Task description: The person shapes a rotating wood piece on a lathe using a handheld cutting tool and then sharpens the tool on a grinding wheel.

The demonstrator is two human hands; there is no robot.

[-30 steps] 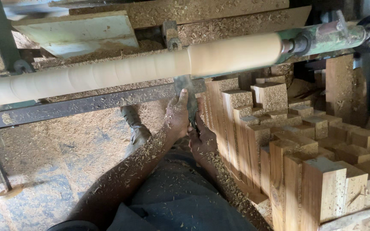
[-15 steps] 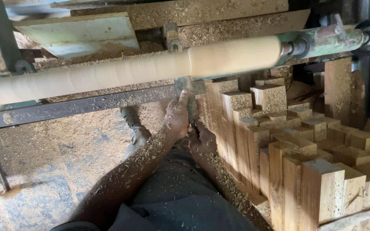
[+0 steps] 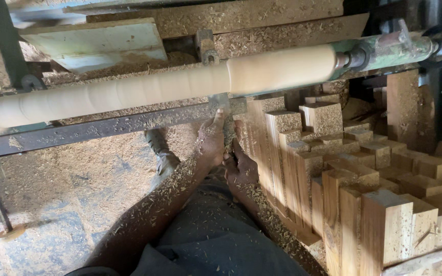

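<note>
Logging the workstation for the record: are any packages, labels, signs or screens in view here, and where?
None show: only a pale wooden spindle on a lathe, stacked wooden blocks at right, sawdust, and the left hand and right hand holding a chisel against the spindle.

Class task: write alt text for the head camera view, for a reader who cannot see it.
Two sawdust-covered hands, left hand and right hand, hold a metal chisel against a long pale wooden spindle on a lathe. Squared wooden blocks stand stacked at the right; sawdust covers the floor.
</note>
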